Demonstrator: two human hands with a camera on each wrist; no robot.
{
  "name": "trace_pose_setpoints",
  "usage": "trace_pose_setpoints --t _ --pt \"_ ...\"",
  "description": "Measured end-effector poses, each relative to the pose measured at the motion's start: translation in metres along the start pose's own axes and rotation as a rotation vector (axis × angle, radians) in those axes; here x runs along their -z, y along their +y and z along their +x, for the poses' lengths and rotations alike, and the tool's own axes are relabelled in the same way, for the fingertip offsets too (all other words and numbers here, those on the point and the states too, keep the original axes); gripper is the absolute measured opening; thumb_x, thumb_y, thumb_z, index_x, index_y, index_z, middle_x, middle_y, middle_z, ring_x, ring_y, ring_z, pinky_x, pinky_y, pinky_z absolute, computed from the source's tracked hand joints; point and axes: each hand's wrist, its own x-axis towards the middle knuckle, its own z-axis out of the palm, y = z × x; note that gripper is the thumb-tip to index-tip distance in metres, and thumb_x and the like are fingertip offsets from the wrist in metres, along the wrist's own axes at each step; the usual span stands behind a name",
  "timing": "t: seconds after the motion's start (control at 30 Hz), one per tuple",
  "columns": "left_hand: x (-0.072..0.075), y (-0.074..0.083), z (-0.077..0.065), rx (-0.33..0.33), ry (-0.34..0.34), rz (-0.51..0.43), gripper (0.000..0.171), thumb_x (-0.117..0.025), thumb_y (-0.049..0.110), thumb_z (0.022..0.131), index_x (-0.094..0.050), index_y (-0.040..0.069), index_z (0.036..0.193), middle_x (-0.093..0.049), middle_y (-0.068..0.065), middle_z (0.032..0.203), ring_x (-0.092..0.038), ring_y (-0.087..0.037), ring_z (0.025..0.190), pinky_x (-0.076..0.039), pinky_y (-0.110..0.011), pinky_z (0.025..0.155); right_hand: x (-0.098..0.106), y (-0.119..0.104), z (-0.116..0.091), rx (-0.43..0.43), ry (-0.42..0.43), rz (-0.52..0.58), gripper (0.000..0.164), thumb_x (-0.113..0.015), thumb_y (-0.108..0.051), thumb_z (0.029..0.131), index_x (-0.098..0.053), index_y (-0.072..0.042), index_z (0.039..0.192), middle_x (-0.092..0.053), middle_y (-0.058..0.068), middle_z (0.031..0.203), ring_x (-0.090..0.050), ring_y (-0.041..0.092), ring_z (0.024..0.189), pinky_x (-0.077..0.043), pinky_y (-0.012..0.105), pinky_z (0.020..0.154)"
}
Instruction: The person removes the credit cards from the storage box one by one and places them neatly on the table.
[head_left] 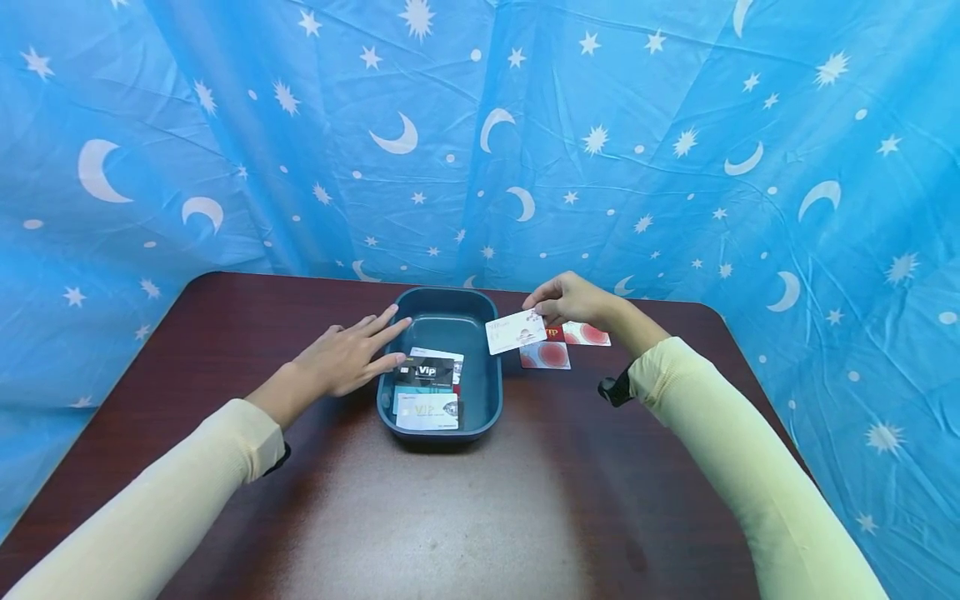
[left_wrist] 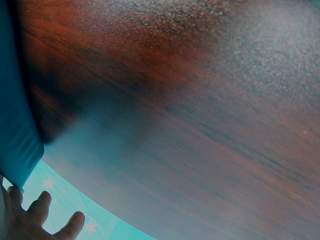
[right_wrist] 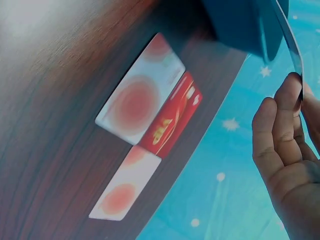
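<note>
My right hand (head_left: 572, 300) pinches a white card (head_left: 516, 332) by its right end, between thumb and fingers. The card hangs over the right rim of a dark blue tray (head_left: 491, 408). In the right wrist view the same card (right_wrist: 291, 37) shows nearly edge-on at the fingertips. My left hand (head_left: 348, 354) lies with fingers spread over the tray's left rim, holding nothing. Inside the tray are several cards, among them a black VIP card (head_left: 426, 372) and a white VIP card (head_left: 427, 411) at the near end.
Right of the tray, on the dark wooden table (head_left: 600, 500), lie a red VIP card (right_wrist: 172, 115) and two pale cards with red circles, one nearer (right_wrist: 135, 102) and one farther right (right_wrist: 122, 192). A blue curtain (head_left: 450, 125) with moons and stars hangs behind the table.
</note>
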Motion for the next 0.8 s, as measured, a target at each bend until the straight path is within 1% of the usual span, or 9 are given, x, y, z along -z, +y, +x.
trace_pose_setpoints --t 0.1,0.2,0.3,0.4,0.47,0.57,0.67,0.8 --pt "0.001 0.0 -0.001 0.004 -0.002 -0.001 0.067 -0.044 0.05 0.103 -0.025 0.018 0.159 -0.017 -0.017 0.164 -0.033 -0.045 0.142 -0.029 -0.073 0.104 0.004 0.005 -0.005 -0.001 0.015 -0.017 0.026 -0.05 -0.001 0.102 -0.064 0.008 0.122 -0.068 0.022 0.11 -0.066 0.023 0.085 -0.053 0.05 0.092" --pt "0.001 0.0 -0.001 0.007 -0.004 0.0 0.067 -0.043 0.051 0.103 -0.025 0.018 0.16 -0.017 -0.016 0.165 -0.032 -0.044 0.143 -0.029 -0.072 0.105 0.008 0.013 -0.008 0.018 0.041 -0.042 0.026 -0.048 0.0 0.102 -0.063 0.01 0.121 -0.068 0.022 0.106 -0.066 0.022 0.083 -0.055 0.048 0.089" --pt "0.001 0.0 0.0 -0.001 0.005 0.003 0.068 -0.044 0.051 0.103 -0.026 0.018 0.159 -0.018 -0.016 0.164 -0.033 -0.044 0.142 -0.03 -0.072 0.104 0.012 0.024 -0.012 0.034 0.071 -0.052 0.027 -0.046 0.001 0.102 -0.062 0.013 0.121 -0.067 0.022 0.103 -0.065 0.022 0.082 -0.055 0.049 0.088" --pt "0.0 0.0 0.0 -0.006 0.011 0.002 0.068 -0.044 0.051 0.103 -0.026 0.018 0.159 -0.019 -0.017 0.164 -0.034 -0.044 0.142 -0.031 -0.071 0.104 0.015 0.033 -0.015 0.027 0.095 -0.052 0.028 -0.044 0.002 0.103 -0.061 0.013 0.122 -0.066 0.024 0.105 -0.064 0.023 0.084 -0.055 0.049 0.088" --pt "-0.001 0.0 0.0 -0.007 0.011 0.001 0.068 -0.044 0.051 0.103 -0.026 0.018 0.159 -0.019 -0.017 0.164 -0.034 -0.044 0.142 -0.031 -0.071 0.104 0.016 0.038 -0.018 0.008 0.114 -0.045 0.028 -0.044 0.002 0.103 -0.061 0.013 0.122 -0.065 0.025 0.107 -0.064 0.025 0.086 -0.054 0.051 0.09" --pt "-0.001 -0.001 0.0 -0.002 0.005 -0.002 0.067 -0.044 0.051 0.103 -0.025 0.019 0.159 -0.018 -0.016 0.164 -0.033 -0.044 0.143 -0.03 -0.072 0.104 0.018 0.048 -0.021 -0.007 0.144 -0.063 0.028 -0.043 0.001 0.104 -0.061 0.013 0.121 -0.064 0.026 0.11 -0.065 0.026 0.088 -0.054 0.051 0.089" --pt "-0.001 -0.001 0.0 0.0 0.005 -0.007 0.067 -0.044 0.051 0.103 -0.025 0.019 0.159 -0.018 -0.016 0.164 -0.032 -0.045 0.143 -0.03 -0.072 0.105 0.021 0.059 -0.023 -0.004 0.178 -0.09 0.027 -0.044 0.001 0.104 -0.062 0.012 0.12 -0.064 0.026 0.11 -0.065 0.026 0.088 -0.056 0.049 0.087" --pt "0.0 -0.002 0.0 -0.003 0.006 -0.01 0.067 -0.044 0.05 0.103 -0.025 0.019 0.159 -0.018 -0.016 0.164 -0.032 -0.045 0.143 -0.03 -0.071 0.105 0.022 0.073 -0.027 0.019 0.244 -0.129 0.027 -0.044 0.002 0.103 -0.063 0.012 0.118 -0.065 0.026 0.109 -0.065 0.026 0.087 -0.056 0.047 0.083"
